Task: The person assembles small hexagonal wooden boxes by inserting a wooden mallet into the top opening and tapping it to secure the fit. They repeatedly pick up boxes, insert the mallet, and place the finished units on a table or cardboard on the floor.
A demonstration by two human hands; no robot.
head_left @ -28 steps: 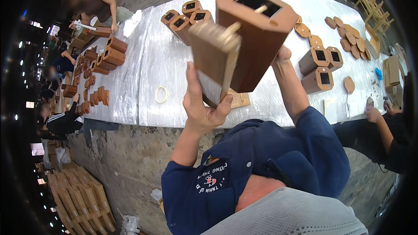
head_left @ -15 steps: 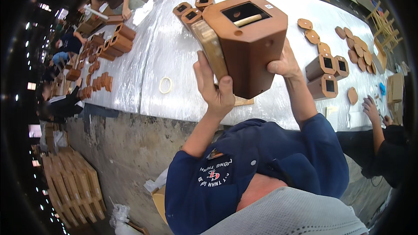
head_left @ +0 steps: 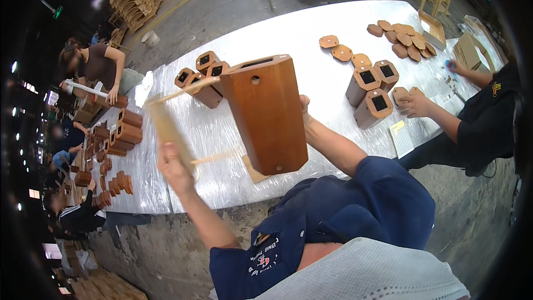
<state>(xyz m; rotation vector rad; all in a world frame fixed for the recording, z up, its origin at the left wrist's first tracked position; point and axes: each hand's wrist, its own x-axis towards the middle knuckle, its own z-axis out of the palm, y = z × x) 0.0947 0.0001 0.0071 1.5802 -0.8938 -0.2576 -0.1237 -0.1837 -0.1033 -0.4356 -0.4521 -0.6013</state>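
A brown wooden box (head_left: 269, 116) with cut corners is held up over the table, its long side facing me. Round holes show near its top and bottom ends. My right hand (head_left: 306, 112) grips it from the right; most of the fingers are hidden behind it. My left hand (head_left: 176, 173) is closed around a pale wooden bar (head_left: 171, 130), blurred by motion, left of the box. Two thin dowels, an upper dowel (head_left: 186, 90) and a lower dowel (head_left: 216, 156), reach from the bar toward the box. Whether their tips touch it I cannot tell.
Similar brown boxes stand at the back left (head_left: 206, 60) and to the right (head_left: 366, 78). Octagonal wooden pieces (head_left: 408, 39) lie at the far right. A co-worker's hand (head_left: 416, 104) rests on one piece nearby. A flat wooden piece (head_left: 255, 171) lies below the held box.
My left hand has moved left with the bar, away from the box, exposing the dowels. The box has tilted to show its side. The co-worker's hand has reached an octagonal piece.
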